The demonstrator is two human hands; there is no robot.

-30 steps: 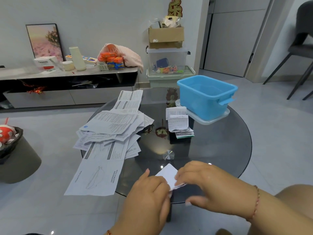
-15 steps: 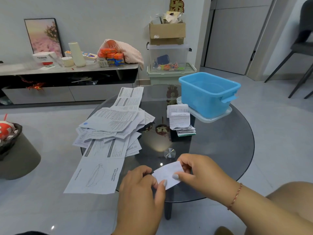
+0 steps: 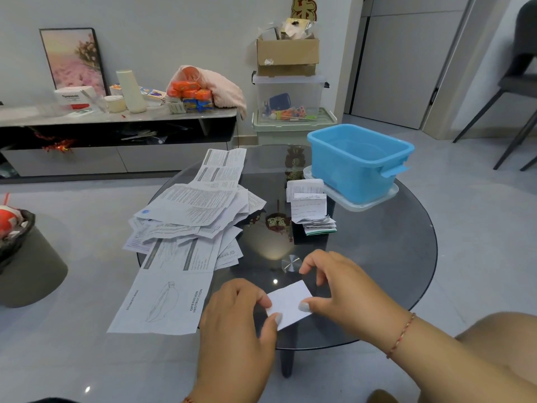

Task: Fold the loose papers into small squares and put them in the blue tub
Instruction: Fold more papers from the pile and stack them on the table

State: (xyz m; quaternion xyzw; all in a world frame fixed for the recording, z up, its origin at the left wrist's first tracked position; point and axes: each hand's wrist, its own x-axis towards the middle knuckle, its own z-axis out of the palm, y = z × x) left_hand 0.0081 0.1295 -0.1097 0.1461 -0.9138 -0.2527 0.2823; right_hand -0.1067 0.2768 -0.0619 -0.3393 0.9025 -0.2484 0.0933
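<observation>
Paper (image 3: 289,303) folded small, held just above the glass table's (image 3: 377,257) near edge | left hand (image 3: 235,321) pinches its left end, thumb over, fingers behind | right hand (image 3: 340,289) pinches its right edge, other fingers curled apart | loose papers (image 3: 189,222) piled at left edge | blue tub (image 3: 360,161) at far right edge | folded squares (image 3: 311,207) beside tub

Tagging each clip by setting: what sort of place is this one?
Most likely a home living room: a round glass coffee table, a low media console cluttered with household items beneath a framed picture, and stacked storage boxes against the wall.
</observation>
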